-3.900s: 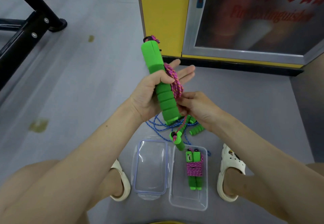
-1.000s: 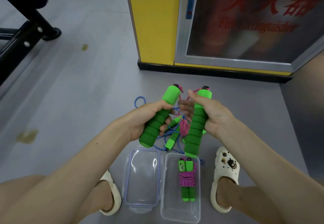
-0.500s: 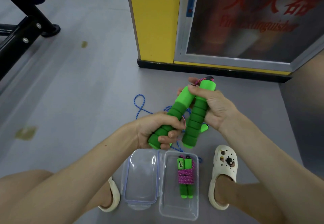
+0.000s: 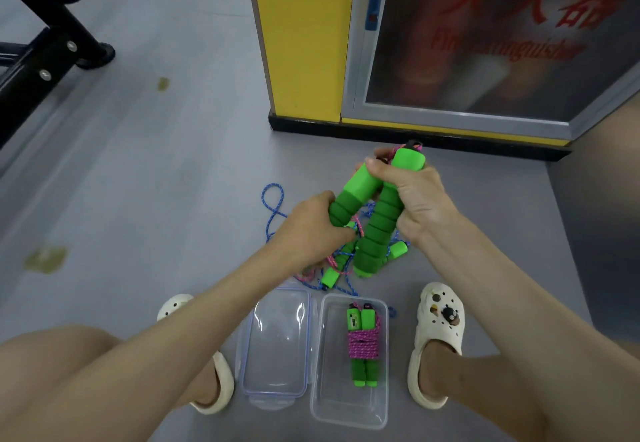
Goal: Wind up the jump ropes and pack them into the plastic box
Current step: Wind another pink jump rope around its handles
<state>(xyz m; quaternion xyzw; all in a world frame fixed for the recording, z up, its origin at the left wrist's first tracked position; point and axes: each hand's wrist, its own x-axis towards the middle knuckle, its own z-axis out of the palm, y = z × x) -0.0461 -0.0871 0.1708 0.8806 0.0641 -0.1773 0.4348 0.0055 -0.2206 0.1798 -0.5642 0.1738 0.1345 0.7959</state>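
My right hand (image 4: 414,199) grips both green foam handles (image 4: 379,223) of a pink jump rope near their tops, holding them side by side above the floor. My left hand (image 4: 310,230) pinches the pink rope (image 4: 464,230) beside the lower part of the left handle. A blue jump rope (image 4: 272,206) with small green handles (image 4: 330,277) lies tangled on the floor beneath. The clear plastic box (image 4: 349,417) sits between my feet with one wound pink rope bundle (image 4: 362,346) inside.
The box's clear lid (image 4: 277,341) lies to the left of the box. My white clogs (image 4: 436,337) flank both. A yellow cabinet (image 4: 301,36) with a glass door stands ahead. Black gym equipment (image 4: 38,61) is at the far left.
My right hand has gathered both handles together near their tops. My left hand has let go of the left handle and now pinches the pink rope lower down.
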